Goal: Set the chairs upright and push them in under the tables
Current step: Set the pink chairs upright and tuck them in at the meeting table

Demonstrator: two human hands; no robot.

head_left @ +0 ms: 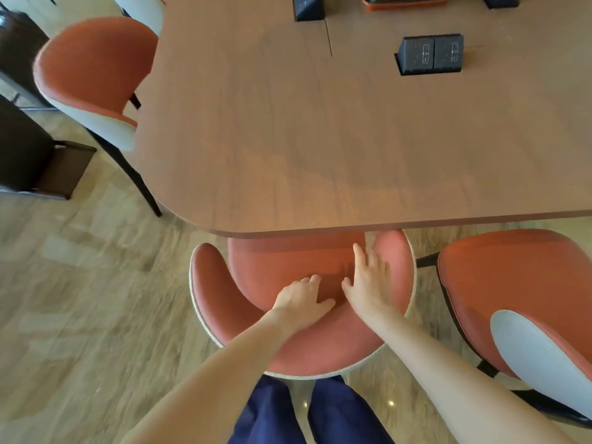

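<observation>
An orange upholstered chair (243, 290) with a pale outer shell stands upright right in front of me, its seat partly under the wooden table (288, 139). My left hand (302, 301) rests on the inner face of the curved backrest, fingers slightly bent. Beside it my right hand (368, 280) lies flat with straight fingers against the same backrest, reaching toward the seat. Neither hand holds anything. The front of the seat is hidden by the table edge.
A second orange chair (512, 277) stands upright at the right, close to the first. A third orange chair (93, 75) sits at the table's left side. Black socket boxes (431, 54) stand on the tabletop. Dark furniture (22, 149) fills the far left. My legs are right behind the chair.
</observation>
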